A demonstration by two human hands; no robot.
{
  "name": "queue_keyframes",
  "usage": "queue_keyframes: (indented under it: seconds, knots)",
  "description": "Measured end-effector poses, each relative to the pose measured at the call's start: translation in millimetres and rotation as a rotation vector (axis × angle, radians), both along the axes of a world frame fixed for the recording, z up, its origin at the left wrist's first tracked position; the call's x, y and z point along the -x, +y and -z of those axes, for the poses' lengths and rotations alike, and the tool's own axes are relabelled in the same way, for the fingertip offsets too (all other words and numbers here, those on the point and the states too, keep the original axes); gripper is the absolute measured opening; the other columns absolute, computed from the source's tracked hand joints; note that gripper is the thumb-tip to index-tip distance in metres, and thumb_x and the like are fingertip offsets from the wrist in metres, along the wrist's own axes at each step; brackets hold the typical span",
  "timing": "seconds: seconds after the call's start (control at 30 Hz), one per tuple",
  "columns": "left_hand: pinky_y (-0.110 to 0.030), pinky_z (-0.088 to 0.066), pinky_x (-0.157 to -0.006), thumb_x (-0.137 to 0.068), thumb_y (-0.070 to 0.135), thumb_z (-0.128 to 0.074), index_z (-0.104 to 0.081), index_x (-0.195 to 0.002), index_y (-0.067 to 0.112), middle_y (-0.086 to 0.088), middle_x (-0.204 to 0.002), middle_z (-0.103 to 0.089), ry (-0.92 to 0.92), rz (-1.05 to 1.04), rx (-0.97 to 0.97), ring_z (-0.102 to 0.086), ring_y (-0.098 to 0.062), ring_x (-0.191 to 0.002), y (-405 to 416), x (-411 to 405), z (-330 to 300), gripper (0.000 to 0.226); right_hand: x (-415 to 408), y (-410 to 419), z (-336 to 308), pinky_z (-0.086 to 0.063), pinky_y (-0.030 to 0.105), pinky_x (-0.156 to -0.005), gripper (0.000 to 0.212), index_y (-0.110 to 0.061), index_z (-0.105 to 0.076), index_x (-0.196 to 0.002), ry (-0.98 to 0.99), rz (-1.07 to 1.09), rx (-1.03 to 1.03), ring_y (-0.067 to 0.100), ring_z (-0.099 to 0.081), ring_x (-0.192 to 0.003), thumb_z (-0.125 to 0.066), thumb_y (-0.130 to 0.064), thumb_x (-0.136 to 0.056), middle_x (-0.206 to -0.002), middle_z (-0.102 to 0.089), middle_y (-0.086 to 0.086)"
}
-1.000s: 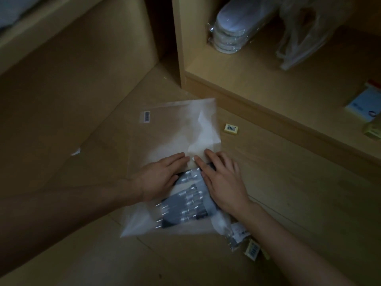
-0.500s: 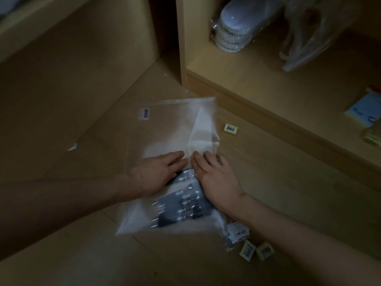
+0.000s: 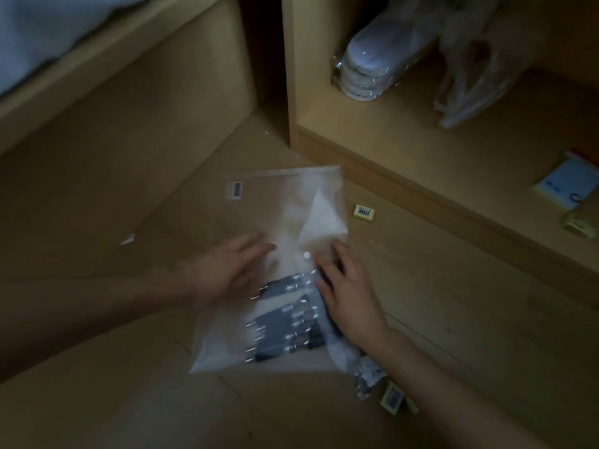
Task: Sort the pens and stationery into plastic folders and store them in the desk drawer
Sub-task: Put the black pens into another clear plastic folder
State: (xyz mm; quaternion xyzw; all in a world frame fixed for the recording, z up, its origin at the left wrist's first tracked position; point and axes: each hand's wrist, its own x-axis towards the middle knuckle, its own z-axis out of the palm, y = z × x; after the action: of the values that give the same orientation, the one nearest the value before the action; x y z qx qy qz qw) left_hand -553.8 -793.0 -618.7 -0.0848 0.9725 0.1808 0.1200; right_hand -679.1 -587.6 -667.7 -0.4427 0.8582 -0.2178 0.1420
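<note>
Nearest the camera, at 5 o'clock, a yellow barcoded box lies on the wooden floor, just beside a small clear packet whose contents are too dim to identify.

At centre, a translucent plastic folder lies flat on the floor. It contains a row of dark pens with silver tips, grouped in its near half. A white snap button sits on its flap. A barcode sticker marks its 11 o'clock corner.

The left hand rests on the folder at 9 o'clock of the pens, fingers extended and flat. The right hand rests at 3 o'clock of the pens, fingers extended, pressing the folder and pen ends. Neither hand grips anything.

At 2 o'clock of the folder, a second yellow box lies apart from it.

Farthest, at 1 o'clock, an open wooden compartment holds a wrapped stack of white round items and a crumpled clear bag.
</note>
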Motion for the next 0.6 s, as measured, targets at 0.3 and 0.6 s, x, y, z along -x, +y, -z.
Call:
queue_keyframes:
  seconds: [0.3, 0.6]
  knots:
    - [-0.014, -0.023, -0.1, -0.093, 0.014, -0.056, -0.037, -0.142, 0.016, -0.018, -0.137, -0.038, -0.042, -0.405, -0.088, -0.044, -0.029, -0.124, -9.4, -59.4, 6.9, 0.053, 14.5, -9.2, -16.7, -0.045, 0.032, -0.09, 0.042, -0.01, -0.047, -0.128, -0.48, 0.477, 0.132, 0.021, -0.054, -0.101, -0.062, -0.014, -0.089, -0.117, -0.052, 0.009]
    - [-0.009, -0.044, -0.071, -0.087, 0.002, -0.063, -0.042, -0.132, 0.005, 0.001, -0.101, -0.059, 0.176, -0.837, -0.435, -0.058, -0.013, -0.087, 3.3, -59.0, 26.3, 0.05, 19.1, -9.0, -12.5, -0.041, 0.018, -0.061, 0.012, -0.011, -0.064, -0.093, -0.731, 0.641, 0.219, 0.018, -0.057, -0.082, -0.054, -0.017, -0.095, -0.088, -0.065, 0.005]
